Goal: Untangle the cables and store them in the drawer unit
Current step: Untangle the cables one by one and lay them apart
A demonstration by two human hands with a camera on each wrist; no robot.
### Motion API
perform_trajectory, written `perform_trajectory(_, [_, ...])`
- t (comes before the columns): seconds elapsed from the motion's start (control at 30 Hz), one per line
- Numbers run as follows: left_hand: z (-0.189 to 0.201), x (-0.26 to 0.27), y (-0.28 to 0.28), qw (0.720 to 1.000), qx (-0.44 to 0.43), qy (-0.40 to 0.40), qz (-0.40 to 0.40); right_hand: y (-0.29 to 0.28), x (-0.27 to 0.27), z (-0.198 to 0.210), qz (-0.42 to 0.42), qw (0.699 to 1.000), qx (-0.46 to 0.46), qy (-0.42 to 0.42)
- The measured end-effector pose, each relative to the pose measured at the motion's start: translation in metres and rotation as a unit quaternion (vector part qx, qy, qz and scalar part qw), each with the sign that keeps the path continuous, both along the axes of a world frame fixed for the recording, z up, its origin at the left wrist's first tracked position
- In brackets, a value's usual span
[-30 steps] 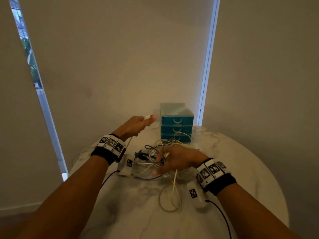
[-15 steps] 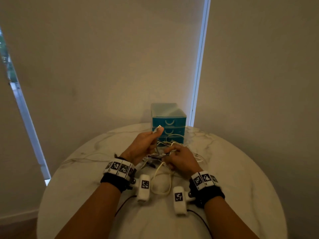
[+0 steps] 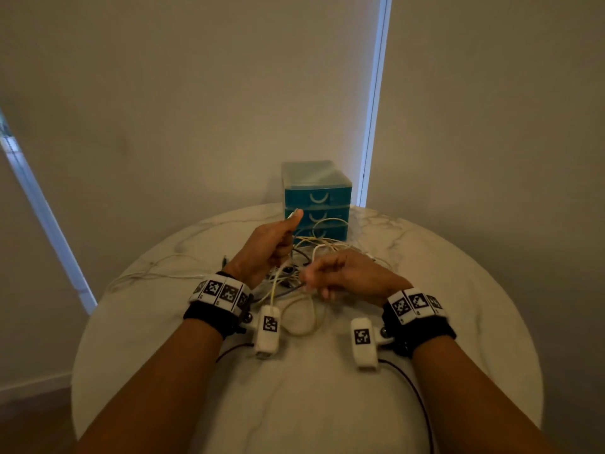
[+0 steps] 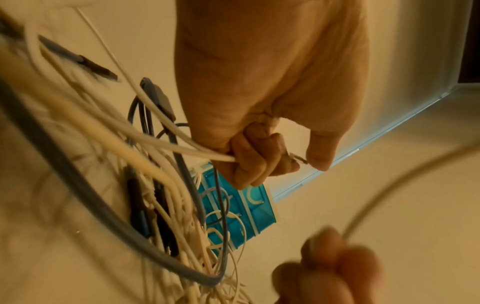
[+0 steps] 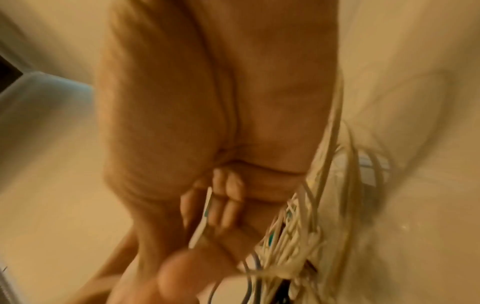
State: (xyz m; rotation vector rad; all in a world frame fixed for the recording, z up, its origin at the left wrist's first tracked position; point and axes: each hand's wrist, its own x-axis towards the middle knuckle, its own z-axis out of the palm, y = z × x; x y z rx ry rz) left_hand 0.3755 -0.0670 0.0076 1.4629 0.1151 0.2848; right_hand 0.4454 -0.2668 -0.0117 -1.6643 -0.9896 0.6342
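Head view: both hands clutch white cables; tangle fronts teal drawer unit, marble table.

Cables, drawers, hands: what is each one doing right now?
Cables: tangled in a heap on the table.
White cable: end held up by the left hand.
Drawer unit: all three drawers closed.
Left hand: fingers curled round the white cable.
Right hand: fingers curled round a thin cable.
Table: bearing everything.
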Motion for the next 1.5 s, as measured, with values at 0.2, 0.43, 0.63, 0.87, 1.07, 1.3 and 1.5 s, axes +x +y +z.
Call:
perform_trajectory(0.2, [0.013,-0.014,-0.008,0.997,0.032,-0.019,-0.069,0.000,0.013,0.000,-0.264,0.938,0.219,0.050])
perform_trajectory(0.43, [0.013,-0.021,-0.014,0.989,0.133,-0.051,-0.029,0.009,0.004,0.004,-0.326,0.901,0.271,0.093])
perform_trajectory(0.63, [0.016,-0.021,-0.012,0.989,0.089,-0.091,0.069,0.013,-0.006,0.009,-0.247,0.941,0.223,0.056])
perform_trajectory(0.87, [0.021,-0.022,-0.016,0.991,0.054,-0.098,0.080,0.027,-0.011,0.000,-0.256,0.957,0.093,-0.102])
perform_trajectory(1.07, [0.020,-0.027,-0.014,0.980,0.192,-0.007,-0.044,0.013,0.000,0.009,-0.382,0.890,0.246,-0.045])
perform_trajectory(1.3, [0.013,-0.020,-0.009,0.984,0.174,-0.012,-0.033,0.004,0.003,0.028,-0.314,0.840,0.421,0.135])
perform_trajectory(1.5, [0.008,-0.020,0.001,0.986,0.150,-0.048,0.056,-0.016,0.010,0.037,-0.311,0.808,0.456,0.204])
